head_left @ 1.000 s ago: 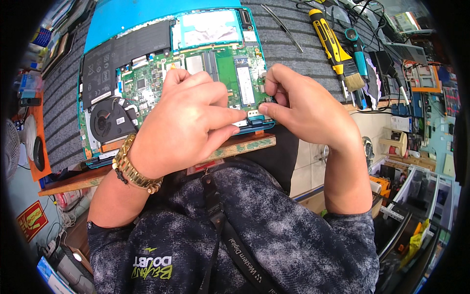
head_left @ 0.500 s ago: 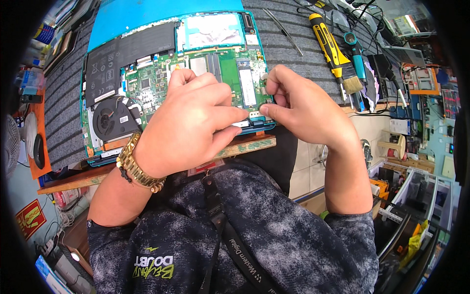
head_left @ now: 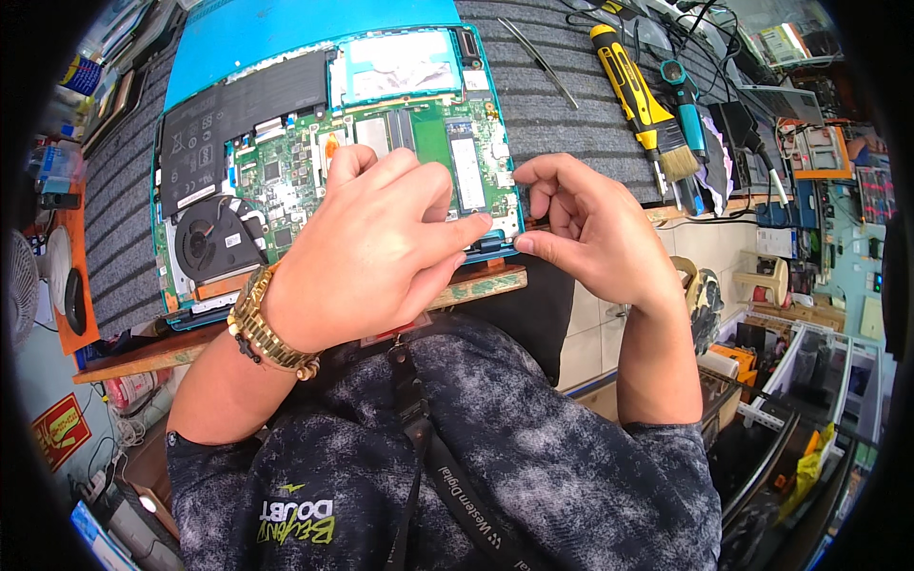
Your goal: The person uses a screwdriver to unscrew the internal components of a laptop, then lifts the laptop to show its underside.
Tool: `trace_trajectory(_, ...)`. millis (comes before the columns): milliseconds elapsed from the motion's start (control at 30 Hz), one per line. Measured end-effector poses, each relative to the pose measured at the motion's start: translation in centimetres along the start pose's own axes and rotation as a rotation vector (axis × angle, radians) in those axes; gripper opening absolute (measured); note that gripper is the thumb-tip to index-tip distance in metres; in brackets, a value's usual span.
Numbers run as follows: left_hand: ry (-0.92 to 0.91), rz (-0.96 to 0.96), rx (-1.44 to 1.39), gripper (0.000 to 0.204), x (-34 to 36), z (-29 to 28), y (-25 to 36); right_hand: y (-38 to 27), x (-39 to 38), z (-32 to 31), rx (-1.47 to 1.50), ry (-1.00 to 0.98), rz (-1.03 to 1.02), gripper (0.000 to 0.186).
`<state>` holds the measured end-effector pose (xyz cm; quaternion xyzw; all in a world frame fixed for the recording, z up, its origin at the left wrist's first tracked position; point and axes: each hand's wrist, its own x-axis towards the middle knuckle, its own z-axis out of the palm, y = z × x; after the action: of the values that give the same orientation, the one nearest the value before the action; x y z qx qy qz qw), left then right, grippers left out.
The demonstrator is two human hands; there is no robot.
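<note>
An opened laptop [head_left: 268, 171] with a blue-green shell lies on the bench with its insides exposed. My left hand [head_left: 371, 238] is over the green circuit board, its index finger stretched to the near end of a white-labelled SSD stick [head_left: 466, 171]. Its thumb points the same way, apart from the index, while the other fingers curl and nothing shows in them. My right hand [head_left: 595, 228] is at the laptop's right edge, thumb and index apart at the rim, other fingers bent. What lies under my left palm is hidden.
A black battery [head_left: 200, 143] and round fan [head_left: 214, 240] fill the laptop's left side. On the grey ribbed mat [head_left: 562, 138] lie tweezers [head_left: 538, 62], a yellow-handled brush [head_left: 633, 86] and a teal-handled tool [head_left: 684, 100]. Cables run behind them. The wooden bench edge [head_left: 481, 285] is in front.
My right hand has moved off the circuit board to the laptop's right edge, with thumb and index farther apart. My left index stays at the SSD's near end. The view has shifted slightly.
</note>
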<state>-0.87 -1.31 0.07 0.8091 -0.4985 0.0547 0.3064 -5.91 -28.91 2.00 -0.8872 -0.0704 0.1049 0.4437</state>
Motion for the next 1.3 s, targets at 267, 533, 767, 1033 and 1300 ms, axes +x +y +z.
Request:
trace_trajectory(267,-0.005,-0.005,0.013,0.037,0.1,0.2,0.0,-0.1,0.0,0.2,-0.002,0.009,0.000,0.049)
trace_trajectory(533,-0.001,0.007,0.050,0.036,0.2,0.3,0.1,0.7,-0.1,0.5,0.024,0.008,-0.054,0.056)
trace_trajectory(767,0.037,0.039,0.118,0.036,0.2,0.6,0.7,0.0,0.8,1.3,0.134,0.095,0.069,0.032)
trace_trajectory(1033,0.079,0.058,0.115,0.036,0.0,0.6,0.6,0.0,1.2,1.5,0.085,0.092,0.031,0.028)
trace_trajectory(1300,0.528,-0.016,0.192,0.034,-1.6,-5.1,0.5,0.1,0.4,1.7,0.172,0.134,0.082,0.032)
